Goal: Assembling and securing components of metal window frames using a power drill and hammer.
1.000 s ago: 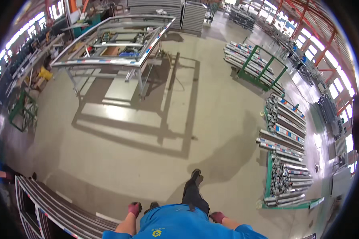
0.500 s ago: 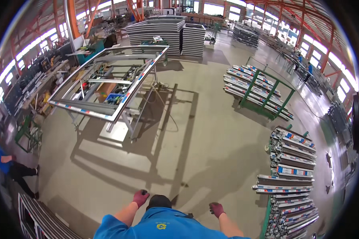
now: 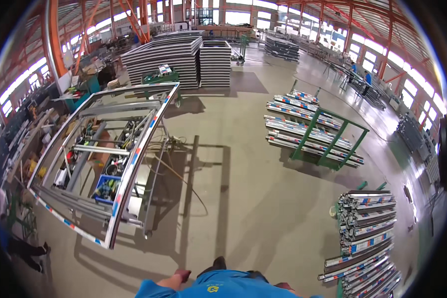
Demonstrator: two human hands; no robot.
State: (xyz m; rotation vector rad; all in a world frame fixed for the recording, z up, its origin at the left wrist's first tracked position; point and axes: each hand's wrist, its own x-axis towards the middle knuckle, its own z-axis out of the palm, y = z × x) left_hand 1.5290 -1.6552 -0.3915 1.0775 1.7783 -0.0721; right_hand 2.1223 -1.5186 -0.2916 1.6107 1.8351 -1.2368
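Observation:
I stand on a bare concrete floor in a big workshop. My left hand, in a dark red glove, shows at the bottom edge beside my blue shirt and touches nothing visible. Only a sliver of my right hand shows past the shirt. The fingers of both are too small to read. One dark shoe points forward. The nearest thing is a large aluminium window frame, lying tilted on a work stand ahead to my left.
A green rack of long metal profiles stands ahead on the right, with another stack of profiles closer on the right. Grey stacks of frames fill the back. Another person stands at the far left, by a green stand.
My view has tilted up and forward, so the frame and racks sit lower and closer. My gloved hands have dropped toward the bottom edge and are mostly hidden by my shirt.

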